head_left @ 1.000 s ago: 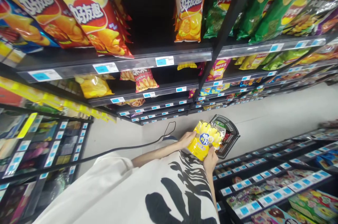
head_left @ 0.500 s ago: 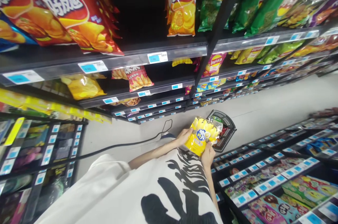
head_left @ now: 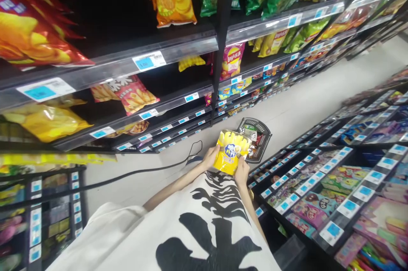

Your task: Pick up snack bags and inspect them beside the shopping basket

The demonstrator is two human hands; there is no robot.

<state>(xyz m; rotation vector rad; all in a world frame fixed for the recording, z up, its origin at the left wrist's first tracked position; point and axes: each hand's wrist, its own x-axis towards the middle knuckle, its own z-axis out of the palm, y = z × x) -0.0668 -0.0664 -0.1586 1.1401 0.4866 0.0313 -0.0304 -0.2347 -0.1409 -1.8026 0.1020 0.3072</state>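
A yellow snack bag (head_left: 227, 161) with fry pictures and a blue label is held in front of my body, its printed front facing up toward me. My left hand (head_left: 211, 157) grips its left edge. On the lower right edge, my right hand (head_left: 241, 170) is closed with the thumb on the front. Just beyond the bag, a dark shopping basket (head_left: 263, 138) with perforated walls stands on the floor, partly hidden by the bag. Inside it lie a green and silver packet (head_left: 250, 133) and some reddish packs.
Dark shelves of chip bags run along the left and ahead, with a shelf edge (head_left: 188, 49) near head height. Low shelves of sweets (head_left: 314, 209) line the right. A black cable (head_left: 134, 173) crosses the floor (head_left: 127, 194) at left.
My view has turned somewhat, so shelves, basket and bag appear shifted left and slightly up. Both hands keep hold of the snack bag in nearly the same pose.
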